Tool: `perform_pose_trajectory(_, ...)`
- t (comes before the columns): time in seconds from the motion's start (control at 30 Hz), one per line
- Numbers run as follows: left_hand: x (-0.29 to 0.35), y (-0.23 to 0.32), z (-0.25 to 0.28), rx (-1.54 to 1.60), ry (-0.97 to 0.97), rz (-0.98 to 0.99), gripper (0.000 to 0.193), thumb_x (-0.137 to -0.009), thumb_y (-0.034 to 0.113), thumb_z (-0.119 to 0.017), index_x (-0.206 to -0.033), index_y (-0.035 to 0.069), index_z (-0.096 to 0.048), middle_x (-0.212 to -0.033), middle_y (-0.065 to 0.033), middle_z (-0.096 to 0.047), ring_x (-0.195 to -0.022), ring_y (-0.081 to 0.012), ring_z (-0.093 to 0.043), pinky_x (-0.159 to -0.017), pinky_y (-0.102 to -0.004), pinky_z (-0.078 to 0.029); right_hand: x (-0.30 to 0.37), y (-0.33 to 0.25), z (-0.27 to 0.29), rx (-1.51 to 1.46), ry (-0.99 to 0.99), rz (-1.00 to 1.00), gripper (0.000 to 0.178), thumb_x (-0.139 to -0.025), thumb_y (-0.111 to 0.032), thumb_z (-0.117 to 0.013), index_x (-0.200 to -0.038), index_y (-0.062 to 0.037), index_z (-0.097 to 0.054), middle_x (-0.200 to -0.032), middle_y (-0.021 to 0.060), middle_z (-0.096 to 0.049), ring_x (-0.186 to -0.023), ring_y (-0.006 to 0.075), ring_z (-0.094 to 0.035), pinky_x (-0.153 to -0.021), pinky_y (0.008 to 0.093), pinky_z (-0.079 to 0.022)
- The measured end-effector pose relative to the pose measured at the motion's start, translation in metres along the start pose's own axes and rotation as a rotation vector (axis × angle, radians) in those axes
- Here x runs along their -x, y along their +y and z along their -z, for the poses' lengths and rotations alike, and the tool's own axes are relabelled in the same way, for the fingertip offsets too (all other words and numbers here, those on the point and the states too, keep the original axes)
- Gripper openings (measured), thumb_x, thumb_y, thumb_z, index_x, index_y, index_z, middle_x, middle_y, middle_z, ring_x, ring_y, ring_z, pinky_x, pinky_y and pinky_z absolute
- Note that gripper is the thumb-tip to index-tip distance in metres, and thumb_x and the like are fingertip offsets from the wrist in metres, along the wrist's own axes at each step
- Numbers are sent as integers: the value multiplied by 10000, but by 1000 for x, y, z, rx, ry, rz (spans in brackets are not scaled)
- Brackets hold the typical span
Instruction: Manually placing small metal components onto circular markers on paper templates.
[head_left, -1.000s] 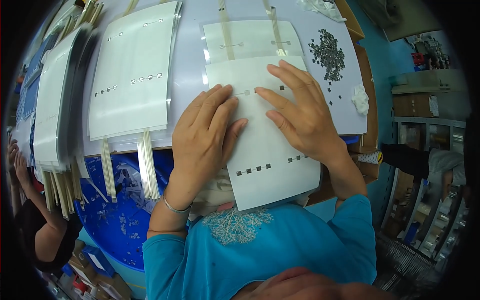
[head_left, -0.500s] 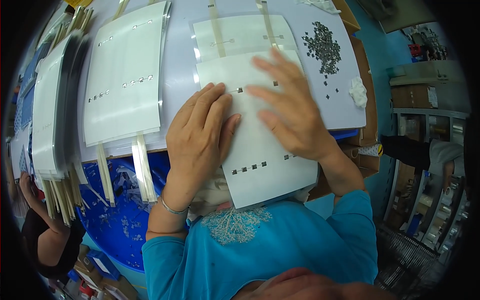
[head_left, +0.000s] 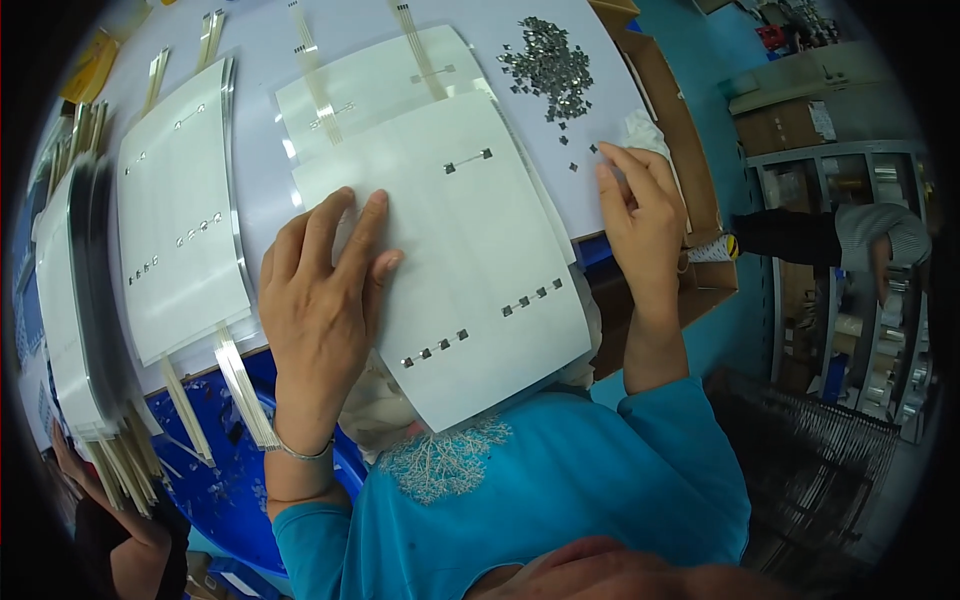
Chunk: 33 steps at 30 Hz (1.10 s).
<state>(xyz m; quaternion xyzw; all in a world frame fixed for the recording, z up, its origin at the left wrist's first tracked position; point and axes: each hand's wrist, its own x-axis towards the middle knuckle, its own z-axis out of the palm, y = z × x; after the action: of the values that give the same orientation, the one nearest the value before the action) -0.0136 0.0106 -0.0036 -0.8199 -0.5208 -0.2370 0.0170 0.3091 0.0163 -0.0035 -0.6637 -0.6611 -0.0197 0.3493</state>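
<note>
A white sheet point(head_left: 470, 230) lies in front of me, its near end reaching past the table edge toward my chest. Small dark square pieces sit on it: a linked pair point(head_left: 468, 160) on the upper right and two short rows point(head_left: 533, 298) near the bottom. My left hand point(head_left: 322, 270) rests on the sheet's left side, fingers stretched out and holding nothing. Out to the right, my right hand point(head_left: 645, 215) has bent fingers, thumb and forefinger tips a little apart. Its forefinger tip is at a loose dark square point(head_left: 593, 148) beside a heap of such squares point(head_left: 550, 68).
Under my sheet's far end lies another sheet point(head_left: 380, 70) with flat strips point(head_left: 420, 50). Leftward are a sheet stack point(head_left: 185, 230) and a thicker stack point(head_left: 75, 290). A crumpled white cloth point(head_left: 643, 130) lies by cardboard boxes point(head_left: 690, 150). A blue tub point(head_left: 215, 500) stands below; other people are nearby.
My right hand has left the sheet and moved right to the loose squares. My left hand stays on the sheet, its fingers more spread. The whole view has shifted and turned.
</note>
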Motion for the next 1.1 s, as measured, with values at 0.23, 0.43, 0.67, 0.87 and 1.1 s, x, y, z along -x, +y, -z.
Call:
perform_pose_trajectory(0.23,2,-1,-4,35,10,4,459,-1061,427,-671,-1465,219,-733,-1429,-59,-680,-1192,-299,-630,-1041,-421,-520,-11,15,-10,46,53,75,144,-1004,-97,-774,-1130,-35,-809,-1029,91,-724,-803,209,-699,-693,338,-553)
perform_pose_trajectory(0.43,3,4,-4,26,-5,46,458,-1071,421,-657,-1477,218,-720,-1435,-59,-667,-1206,-305,-625,-1068,-436,-501,-17,13,3,75,-56,110,110,-1053,-116,-702,-1047,-17,-749,-1020,121,-728,-832,266,-728,-736,370,-567)
perform_pose_trajectory(0.67,2,4,-8,6,5,33,483,-1071,426,-657,-1500,207,-695,-1427,-66,-675,-1235,-300,-628,-1073,-430,-503,0,8,19,11,-95,113,120,-1033,-98,-738,-1099,-21,-802,-1018,111,-756,-863,249,-742,-753,352,-571)
perform_pose_trajectory(0.87,4,-1,-10,90,73,35,548,-1015,358,-747,-1507,137,-652,-1448,-82,-683,-1231,-308,-665,-1043,-432,-536,9,7,19,0,-65,209,148,-1000,-73,-779,-1133,-20,-818,-1054,100,-754,-887,236,-736,-753,333,-569)
perform_pose_trajectory(1.1,19,-3,2,178,120,14,472,-953,229,-824,-1388,84,-712,-1464,-130,-682,-1315,-353,-655,-1086,-462,-529,8,7,22,79,-113,324,204,-973,-43,-783,-1173,-15,-812,-1093,100,-743,-945,266,-722,-793,367,-582)
